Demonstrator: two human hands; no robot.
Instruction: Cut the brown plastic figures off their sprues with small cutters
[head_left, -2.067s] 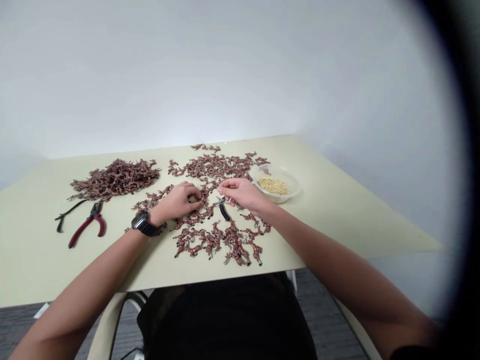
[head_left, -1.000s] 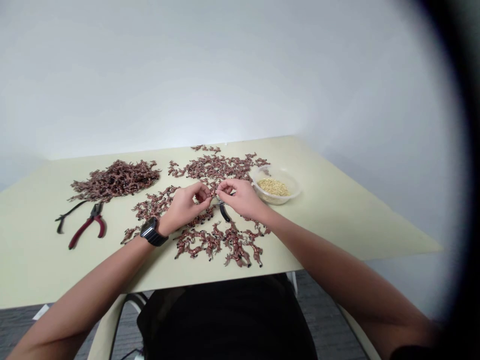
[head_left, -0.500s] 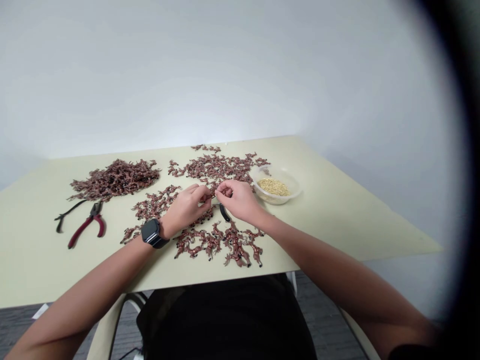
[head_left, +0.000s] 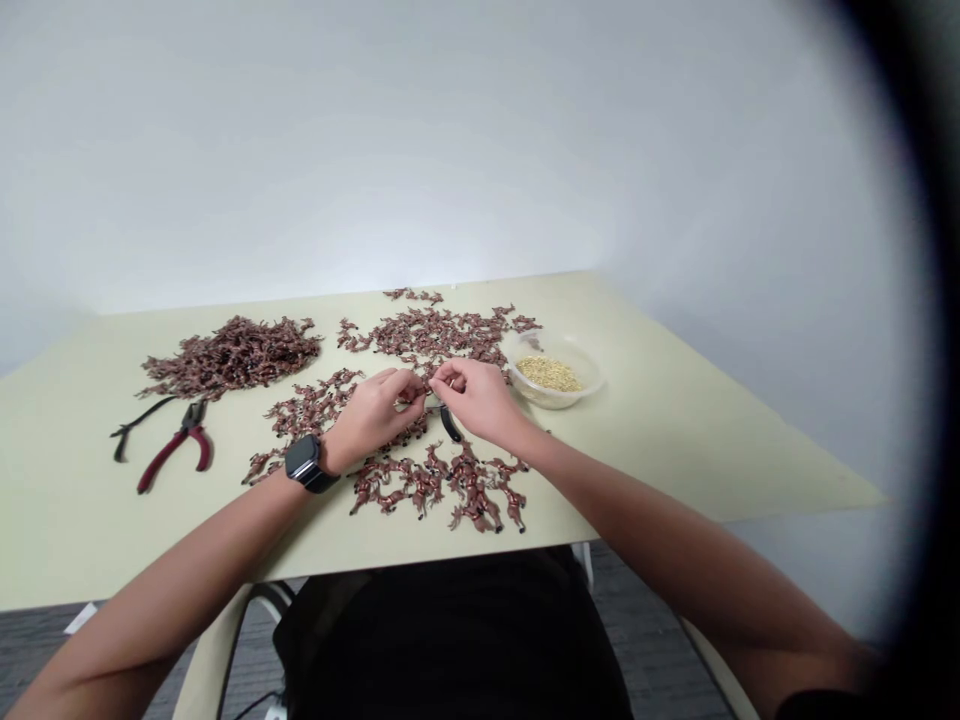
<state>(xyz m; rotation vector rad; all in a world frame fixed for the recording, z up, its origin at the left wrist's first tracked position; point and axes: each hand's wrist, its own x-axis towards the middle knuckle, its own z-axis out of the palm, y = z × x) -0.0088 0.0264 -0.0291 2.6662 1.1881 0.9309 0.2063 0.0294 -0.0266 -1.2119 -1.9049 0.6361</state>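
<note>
both hands, left [head_left: 377, 412] and right [head_left: 474, 395], nearly meet over brown figurines [head_left: 472, 485] on the worktop [head_left: 660, 440], beside a bowl [head_left: 592, 385].

Single head-worn view, forward and down over the table [head_left: 675, 430].

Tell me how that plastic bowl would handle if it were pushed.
The clear bowl looks thin-walled, so it would probably feel light and flex a little. Its low, wide shape suggests sliding rather than tipping, though the loose gold bits inside might shift.
</note>
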